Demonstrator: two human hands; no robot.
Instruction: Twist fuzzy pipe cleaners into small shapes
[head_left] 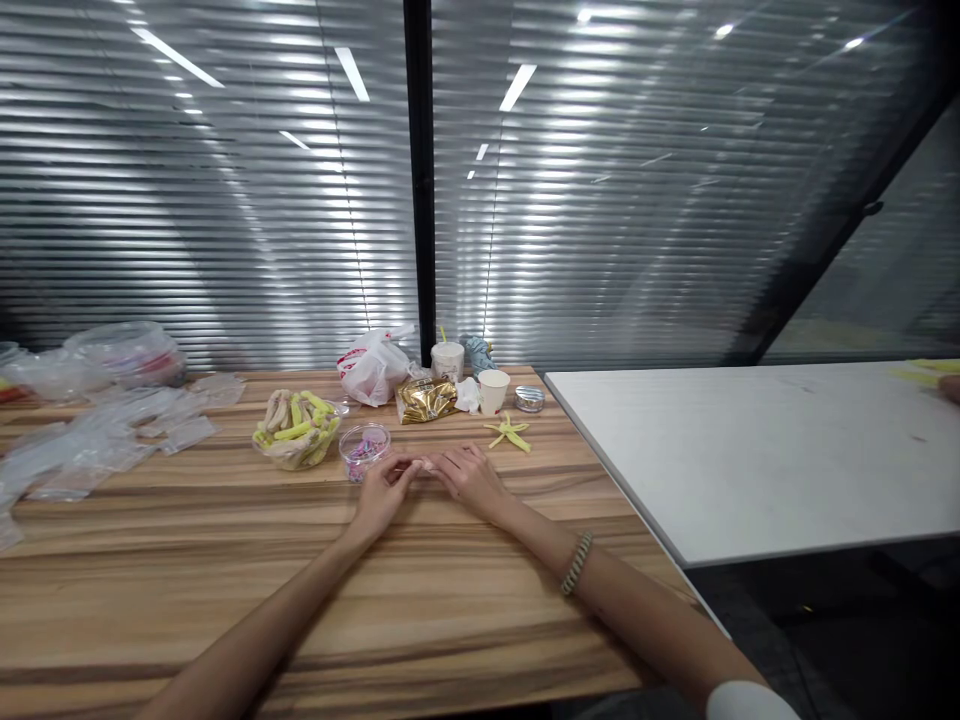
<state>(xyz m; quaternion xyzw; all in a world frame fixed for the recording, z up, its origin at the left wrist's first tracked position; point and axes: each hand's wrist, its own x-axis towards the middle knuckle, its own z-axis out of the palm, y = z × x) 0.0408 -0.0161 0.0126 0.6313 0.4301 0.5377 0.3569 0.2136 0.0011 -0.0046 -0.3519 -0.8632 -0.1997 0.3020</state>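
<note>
Note left hand (379, 488) and right hand (472, 482) meeting over the tabletop (420, 620), fingers bent, thumbs and fingertips close together. Possibly a tiny pale piece between the tips; cannot tell what, or whether gripped at all. Find clear tub (364, 452) of small pink and blue bits just beside the left hand, on its far left side. Find yellow star-shaped piece (508, 433) flat on the wood, just beyond the right hand. Farther left, bowl (297, 432) of yellow and tan strips.

Judge main risk as spillage: bumping the tub with the left knuckles, likely through watching only the fingertips. Second risk, dropping anything tiny held there, from too light a pinch; hard to spot against streaked wood. Too hard a squeeze, if soft: flattening or bending.

Also possible: brushing the star-shaped piece out of shape by sliding the right hand outward, or, with a longer reach, tipping the light paper cup (493, 393) behind it.
</note>
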